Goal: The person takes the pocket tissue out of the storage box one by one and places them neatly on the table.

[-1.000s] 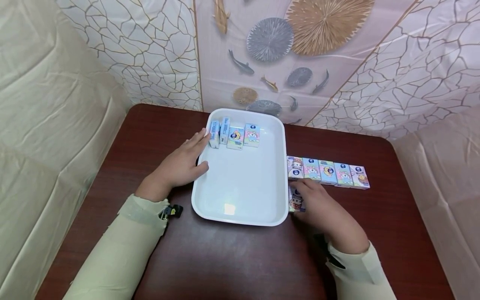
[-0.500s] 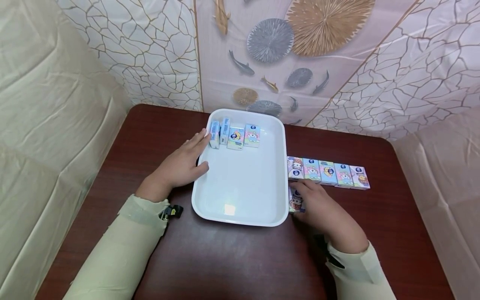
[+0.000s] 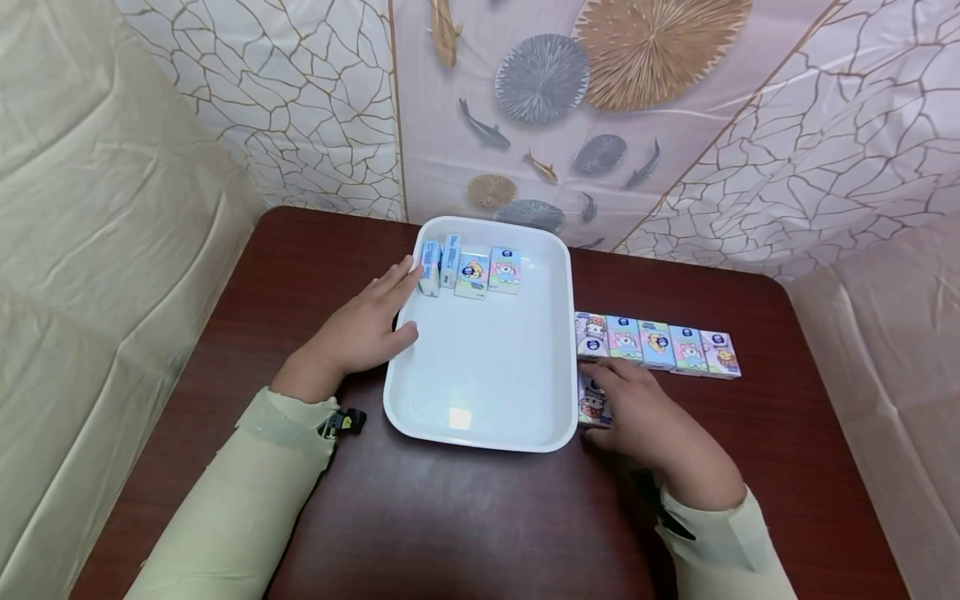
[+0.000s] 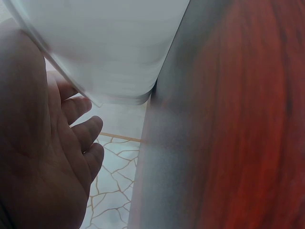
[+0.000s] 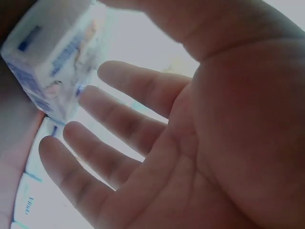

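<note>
Nearest is the dark red-brown, wood-grained tabletop point(image 3: 465, 525). The right hand point(image 3: 637, 412) is released, fingers loosely extended about a small box-shaped packet with purple cartoon print point(image 3: 594, 404); contact cannot be confirmed. This packet lies on the table, just beside the tray's right wall. The left hand point(image 3: 363, 333), fingers relaxed, touches the left rim of the white, glossy rectangular tray point(image 3: 480, 358). Farther off, five pastel printed packets point(image 3: 656, 345) form a row right of the tray; four blue-and-pastel packets point(image 3: 472, 277) occupy its far end.
</note>
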The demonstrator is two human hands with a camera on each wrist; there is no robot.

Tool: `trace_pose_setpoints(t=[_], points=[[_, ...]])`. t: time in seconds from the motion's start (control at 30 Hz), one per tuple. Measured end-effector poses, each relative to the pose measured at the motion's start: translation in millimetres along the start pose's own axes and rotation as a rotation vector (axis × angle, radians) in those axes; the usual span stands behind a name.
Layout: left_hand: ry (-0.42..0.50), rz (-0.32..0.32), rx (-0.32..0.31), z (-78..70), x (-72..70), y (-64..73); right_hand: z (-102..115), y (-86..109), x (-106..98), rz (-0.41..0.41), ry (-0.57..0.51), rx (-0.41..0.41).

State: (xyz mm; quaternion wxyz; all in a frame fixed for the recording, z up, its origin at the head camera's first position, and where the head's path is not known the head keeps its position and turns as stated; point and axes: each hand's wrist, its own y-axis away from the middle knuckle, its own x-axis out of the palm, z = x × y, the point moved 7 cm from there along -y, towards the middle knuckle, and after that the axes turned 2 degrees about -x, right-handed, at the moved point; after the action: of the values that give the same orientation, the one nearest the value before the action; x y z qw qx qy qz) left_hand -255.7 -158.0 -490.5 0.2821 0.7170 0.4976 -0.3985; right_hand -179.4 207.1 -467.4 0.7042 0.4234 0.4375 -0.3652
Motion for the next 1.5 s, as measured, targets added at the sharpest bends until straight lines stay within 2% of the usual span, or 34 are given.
trace_pose_setpoints(t=[0.3,0.5,0.67,1.1,1.3,1.5], points=[[-0.004,-0.003,0.001,0.7,-0.8,-1.2,11,12.3,-28,-0.086,0.02,-0.023],[-0.013,0.002,0.001,1.3,0.0,-1.2,29,17.7,-44,-0.195,0.018,-0.122],[-0.016,0.008,-0.007,0.7,-0.6,-0.9,45,16.4,-52,-0.248,0.012,-0.205],[0.0,0.005,-0.001,-1.0,-0.9,0.5,76,-4.2,-58,-0.272,-0.03,-0.242],[-0.006,0.006,0.0,-2.1,-1.0,0.2,82,-17.9,-58,-0.277,-0.043,-0.253],[-0.009,0.004,-0.002,-1.4,-0.8,0.5,86,-36.5,-55,-0.244,-0.073,-0.228]])
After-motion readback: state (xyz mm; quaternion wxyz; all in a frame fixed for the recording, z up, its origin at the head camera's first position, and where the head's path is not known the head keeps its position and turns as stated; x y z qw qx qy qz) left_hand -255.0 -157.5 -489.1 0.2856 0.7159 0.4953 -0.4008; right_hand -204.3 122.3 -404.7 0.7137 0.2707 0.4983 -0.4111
